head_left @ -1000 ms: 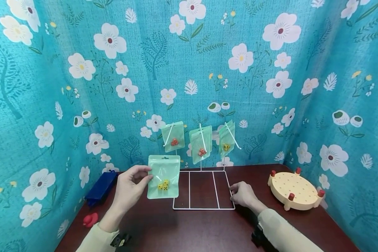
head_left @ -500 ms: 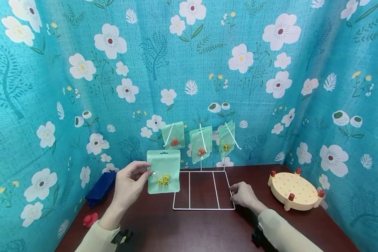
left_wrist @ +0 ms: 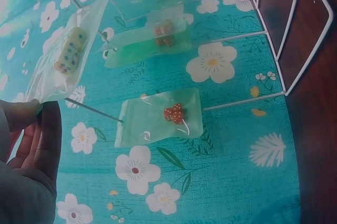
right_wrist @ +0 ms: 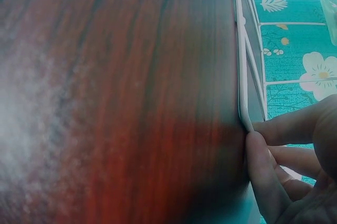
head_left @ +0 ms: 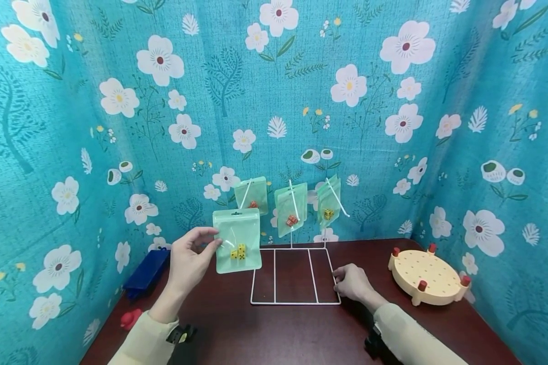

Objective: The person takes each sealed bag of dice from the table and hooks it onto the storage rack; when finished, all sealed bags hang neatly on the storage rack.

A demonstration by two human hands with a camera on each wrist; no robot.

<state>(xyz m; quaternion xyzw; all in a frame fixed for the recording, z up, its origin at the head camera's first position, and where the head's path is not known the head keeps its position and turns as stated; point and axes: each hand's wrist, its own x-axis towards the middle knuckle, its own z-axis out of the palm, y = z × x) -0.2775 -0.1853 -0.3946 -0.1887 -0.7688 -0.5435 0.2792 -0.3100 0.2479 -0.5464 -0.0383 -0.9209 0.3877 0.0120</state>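
Note:
My left hand (head_left: 189, 263) pinches the left edge of a translucent green zip pouch (head_left: 230, 233) with yellow dice inside, thumb in front. In the head view this pouch overlaps the lower part of a hanging pouch (head_left: 255, 188) with red dice, hiding that hook's tip. The left wrist view has the held pouch (left_wrist: 97, 21) close to a bare hook end (left_wrist: 100, 112). My right hand (head_left: 353, 283) grips the right side of the white wire rack's base (head_left: 297, 303), thumb and fingertips on the wire (right_wrist: 243, 76). Other green pouches hang on the middle (head_left: 283, 203) and right hooks (head_left: 323, 203).
A round cream pegged stand (head_left: 426, 276) with red-tipped legs is at the right of the dark table (head_left: 274, 334). To the left lie a blue object (head_left: 147, 271) and a red rubber duck (head_left: 130, 319). A flowered teal curtain (head_left: 274, 91) encloses the back and sides.
My left hand has raised the pouch of yellow dice, which now overlaps the left hanging pouch in the head view. My right hand stays on the rack's base.

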